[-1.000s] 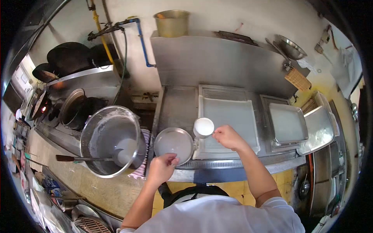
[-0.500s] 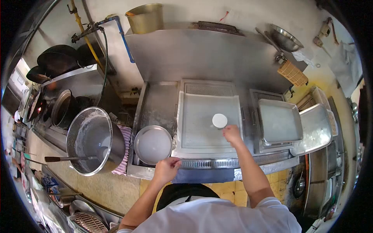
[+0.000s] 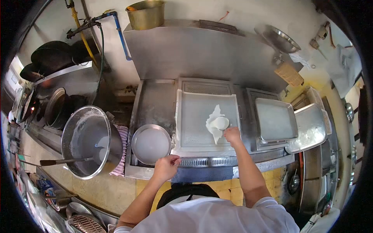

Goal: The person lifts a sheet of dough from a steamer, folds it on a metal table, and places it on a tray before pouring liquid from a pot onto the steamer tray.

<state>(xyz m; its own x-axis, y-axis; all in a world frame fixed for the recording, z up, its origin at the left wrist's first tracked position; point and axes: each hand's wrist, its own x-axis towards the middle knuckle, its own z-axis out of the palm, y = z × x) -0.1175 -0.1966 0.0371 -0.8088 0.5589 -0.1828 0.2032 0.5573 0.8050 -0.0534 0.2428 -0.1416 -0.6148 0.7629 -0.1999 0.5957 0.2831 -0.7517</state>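
Note:
In my right hand [image 3: 232,136] is a small round ladle [image 3: 221,123] filled with white liquid, held low over a pale cloth [image 3: 194,112]. An uneven patch of white batter [image 3: 213,120] spreads on the cloth beside the ladle. The cloth lies over a perforated metal tray [image 3: 204,88] on the steel counter. My left hand [image 3: 166,167] is closed, fingertips pressed together, near the cloth's lower left corner; I see nothing in it. Just beyond that hand rests a shallow round pan [image 3: 149,145] of whitish liquid.
To the left, a deep steel pot [image 3: 108,151] holds pale liquid and a wooden-handled tool [image 3: 64,161]. Rectangular metal trays [image 3: 275,120] stand at the right. A brass-coloured pot [image 3: 145,17] sits on top of the steel backsplash [image 3: 186,54].
White batter now lies on the cloth where it was bare around the ladle. The ladle has tilted a little. Both hands stay in nearly the same places.

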